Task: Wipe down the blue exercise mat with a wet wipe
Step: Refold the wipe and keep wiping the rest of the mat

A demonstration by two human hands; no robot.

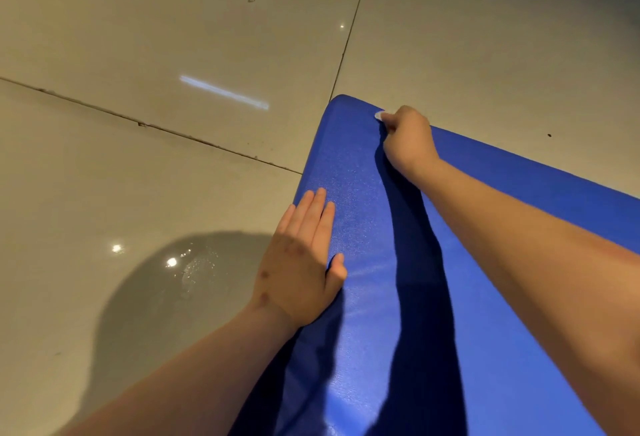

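Pressing palm-down at lower centre of the frame, left hand (301, 262) lies flat with fingers straight and close together and thumb angled out. It rests on the left edge of the blue exercise mat (363, 220), its outer side over the floor. The mat is padded with a fine pebbled grain and a soft sheen, and it fills the frame from bottom centre to the right edge. Both bare forearms cast dark shadows across it. Just left of the mat, low in the frame, a smear of water droplets (194, 269) sits inside a round shadow.

Farther up, right hand (407, 139) is balled tight, knuckles down on the mat by its far edge, close to the rounded corner. It grips a small white wet wipe (380, 115), of which only a crumpled bit peeks out at the fingertips.

Beyond lies a glossy beige tiled floor (173, 37) of large slabs with dark, chipped grout lines. A bright streak of reflected light (223, 91) shows left of the mat corner.
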